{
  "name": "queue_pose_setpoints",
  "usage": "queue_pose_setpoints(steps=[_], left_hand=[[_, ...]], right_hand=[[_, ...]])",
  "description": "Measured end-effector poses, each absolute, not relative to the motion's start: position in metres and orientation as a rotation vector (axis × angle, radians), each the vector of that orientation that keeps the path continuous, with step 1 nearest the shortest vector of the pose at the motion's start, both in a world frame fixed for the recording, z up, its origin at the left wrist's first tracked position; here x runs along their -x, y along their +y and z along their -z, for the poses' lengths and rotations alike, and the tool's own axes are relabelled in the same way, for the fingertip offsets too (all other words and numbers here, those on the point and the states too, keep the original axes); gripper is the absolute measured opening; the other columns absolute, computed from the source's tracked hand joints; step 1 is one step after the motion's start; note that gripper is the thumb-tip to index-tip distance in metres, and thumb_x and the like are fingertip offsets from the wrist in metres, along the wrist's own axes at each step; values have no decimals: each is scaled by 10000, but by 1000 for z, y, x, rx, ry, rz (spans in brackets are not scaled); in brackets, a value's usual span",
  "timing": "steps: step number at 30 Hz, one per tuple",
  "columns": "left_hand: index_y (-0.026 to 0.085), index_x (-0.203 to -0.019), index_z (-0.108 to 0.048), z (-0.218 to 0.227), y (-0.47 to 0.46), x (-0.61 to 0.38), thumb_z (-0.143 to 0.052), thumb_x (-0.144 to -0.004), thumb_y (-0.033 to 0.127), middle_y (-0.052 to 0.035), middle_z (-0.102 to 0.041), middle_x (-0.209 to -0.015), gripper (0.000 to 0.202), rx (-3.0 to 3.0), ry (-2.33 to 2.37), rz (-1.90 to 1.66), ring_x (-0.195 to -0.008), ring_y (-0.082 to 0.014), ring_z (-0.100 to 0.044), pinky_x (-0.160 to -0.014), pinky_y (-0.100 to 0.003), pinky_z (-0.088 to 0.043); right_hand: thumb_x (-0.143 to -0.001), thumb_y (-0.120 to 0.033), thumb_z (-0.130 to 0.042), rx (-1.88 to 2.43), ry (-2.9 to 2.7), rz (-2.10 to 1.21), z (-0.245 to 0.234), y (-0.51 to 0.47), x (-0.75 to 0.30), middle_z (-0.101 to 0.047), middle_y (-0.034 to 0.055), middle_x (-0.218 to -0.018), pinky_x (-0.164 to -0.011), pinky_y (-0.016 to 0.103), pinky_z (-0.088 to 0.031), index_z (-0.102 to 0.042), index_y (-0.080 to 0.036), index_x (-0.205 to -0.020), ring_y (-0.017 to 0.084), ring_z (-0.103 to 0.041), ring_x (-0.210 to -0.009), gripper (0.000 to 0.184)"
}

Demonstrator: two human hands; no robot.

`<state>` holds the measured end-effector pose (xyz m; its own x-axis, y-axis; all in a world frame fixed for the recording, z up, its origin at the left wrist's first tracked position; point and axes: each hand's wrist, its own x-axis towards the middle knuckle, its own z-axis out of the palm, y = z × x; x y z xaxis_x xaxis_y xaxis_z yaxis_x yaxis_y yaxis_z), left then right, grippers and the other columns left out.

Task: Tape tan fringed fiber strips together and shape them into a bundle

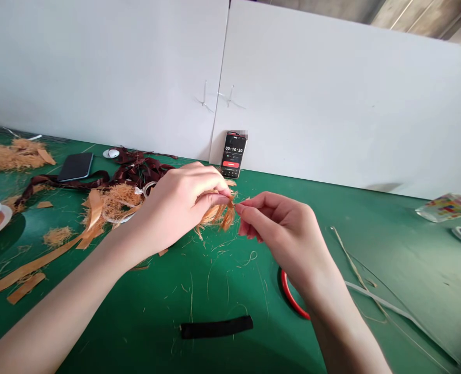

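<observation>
Left hand pinches a frayed orange fibre tuft against the thumb, held just above the green bench. Right hand is narrow, fingertips apparently on a fine strand at the tuft's end. Risk: a hard pull snaps or sheds strands; a slack left pinch drops the tuft among the orange scraps.

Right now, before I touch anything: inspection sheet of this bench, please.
surface: green tabletop, loose fibres scattered
job's things: orange fibre tuft
grippers: none; left hand grips the tuft, right hand fingertips at its strands
clutter: dark red ribbon, fibre heap, orange strips, black strip, red ring, black phone
cables: nothing seen
surroundings: white panels, upright phone showing timer
</observation>
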<state>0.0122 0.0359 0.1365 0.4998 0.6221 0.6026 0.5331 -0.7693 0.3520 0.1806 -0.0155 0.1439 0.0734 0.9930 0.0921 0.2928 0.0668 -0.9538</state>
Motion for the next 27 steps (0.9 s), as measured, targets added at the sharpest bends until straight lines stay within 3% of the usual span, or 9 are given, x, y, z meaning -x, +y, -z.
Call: queue_pose_setpoints(steps=[8,13,18,22,27], left_hand=[[197,-807,-678,-138,37,-10,-548,-870,135,22,-710,-906,158,-2463,1053,-1123,-801,-104,-643,-720,-203,-493],[231,-889,-677,-141,32,-9,-577,-886,284,29,-718,-839,113,-2204,1295,-1030,-713,-112,-656,-606,-206,-494],[263,-948,-680,-139,29,-11,-612,-852,403,23,-740,-853,183,-1932,1168,-810,-786,-157,-701,-630,-236,-554],[238,-934,-670,-139,30,-15,-715,-770,286,20,-749,-851,177,-1793,1092,-819,-797,-167,-715,-632,-229,-579],[207,-898,-657,-141,29,-17,-700,-763,137,25,-746,-857,158,-1760,1119,-936,-802,-133,-714,-690,-195,-575]], right_hand=[[-780,-223,-598,1453,-1382,-922,-147,-15,-183,-585,-44,-514,-449,170,-358,-624,-162,-667,56,-505,-486,131],[-778,-222,-605,1450,-1363,-891,-146,-16,-183,-587,-43,-517,-460,169,-363,-628,-160,-682,54,-507,-495,117],[-780,-220,-606,1449,-1384,-929,-147,-17,-183,-585,-44,-521,-458,173,-363,-617,-160,-679,54,-489,-491,117],[-786,-245,-610,1448,-1393,-959,-146,-15,-182,-585,-43,-527,-452,185,-353,-604,-162,-678,57,-468,-481,137],[-796,-259,-607,1457,-1390,-965,-144,-14,-183,-586,-40,-530,-454,193,-350,-601,-167,-683,64,-466,-488,146]])
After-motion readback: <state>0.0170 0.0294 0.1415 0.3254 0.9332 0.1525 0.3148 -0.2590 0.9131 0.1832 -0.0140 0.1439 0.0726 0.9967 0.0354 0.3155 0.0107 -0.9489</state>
